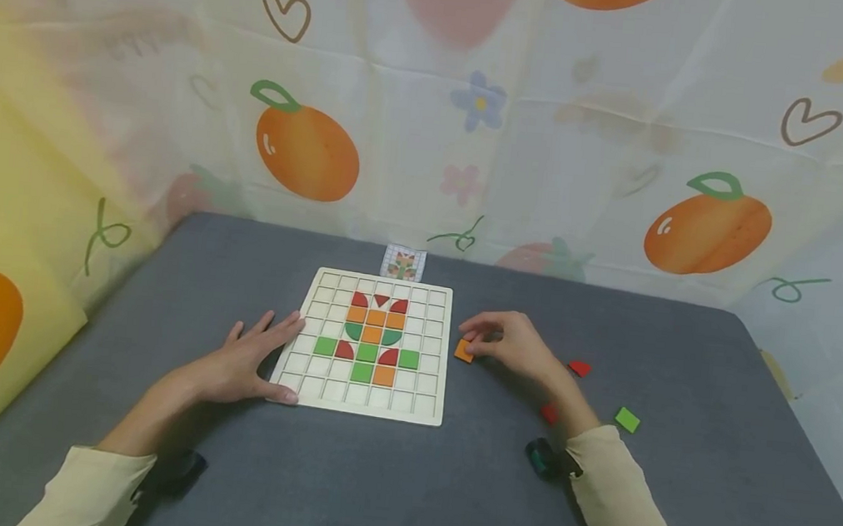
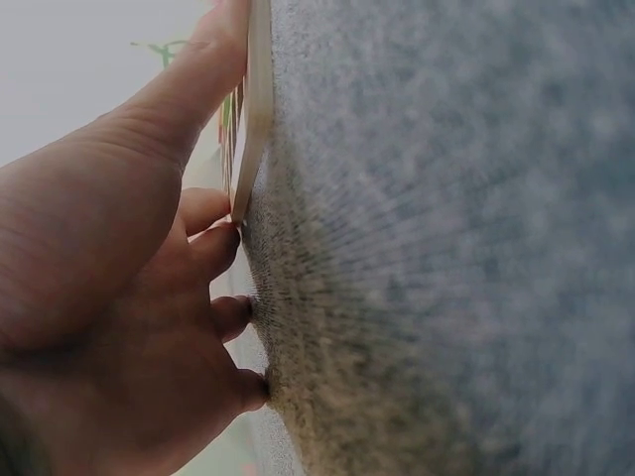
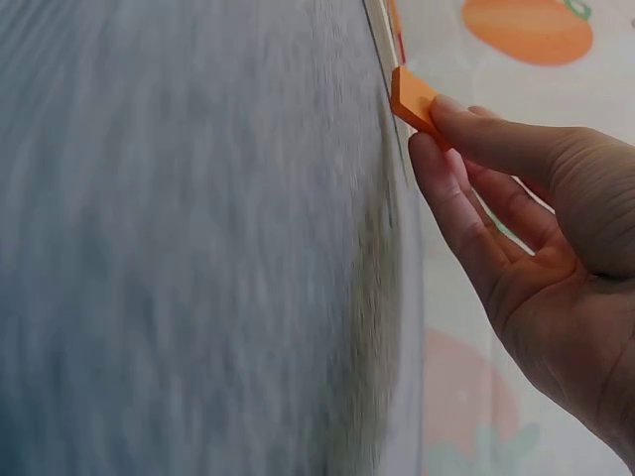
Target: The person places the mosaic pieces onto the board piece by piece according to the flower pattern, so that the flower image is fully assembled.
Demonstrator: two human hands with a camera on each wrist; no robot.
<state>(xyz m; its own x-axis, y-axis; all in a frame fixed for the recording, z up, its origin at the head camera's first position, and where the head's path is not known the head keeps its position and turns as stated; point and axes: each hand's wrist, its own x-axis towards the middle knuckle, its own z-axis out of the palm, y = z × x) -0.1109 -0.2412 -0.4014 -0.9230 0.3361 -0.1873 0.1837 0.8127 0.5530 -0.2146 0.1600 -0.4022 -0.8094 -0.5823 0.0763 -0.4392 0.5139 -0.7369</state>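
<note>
A white gridded board [image 1: 425, 397] lies on the table, with red, orange and green tiles forming a flower-like pattern in its middle cells. My left hand [image 1: 235, 368] rests at the board's left edge, fingers spread; in the left wrist view the thumb [image 2: 203, 74] lies along the board's rim [image 2: 260, 89]. Just right of the board, my right hand [image 1: 515, 344] pinches an orange square tile [image 1: 463, 351] between thumb and fingers. The right wrist view shows this orange tile [image 3: 413, 97] tilted and held above the table surface.
A small pattern card [image 1: 402, 263] lies behind the board. To the right are a red tile [image 1: 579, 368], another red piece [image 1: 549, 413] partly hidden by my forearm, and a green tile [image 1: 628, 420]. A printed cloth [image 1: 416, 154] hangs behind the grey table [image 1: 386, 494].
</note>
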